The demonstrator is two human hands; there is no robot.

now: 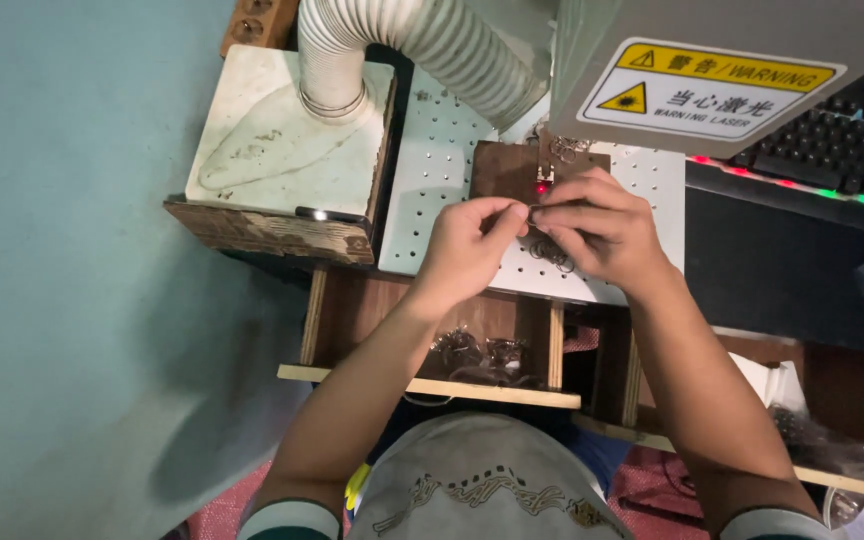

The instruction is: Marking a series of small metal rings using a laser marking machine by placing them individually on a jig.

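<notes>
My left hand [467,250] and my right hand [597,225] meet over a white perforated plate [432,170]. Together their fingertips pinch a small dark metal piece [530,210], too small to make out. Under the hands lie several thin metal rings [552,255] on the plate. Just beyond the fingers a brown wooden block [502,170] carries a small metal part with a red light spot [542,187] on it, and more rings [569,148] lie at its far edge.
A grey machine head with a yellow warning label [712,90] hangs above right. A white ribbed hose [422,45] runs to a white box [282,130] at left. A backlit keyboard [832,150] is far right. Wooden tray with metal pieces [477,355] sits below.
</notes>
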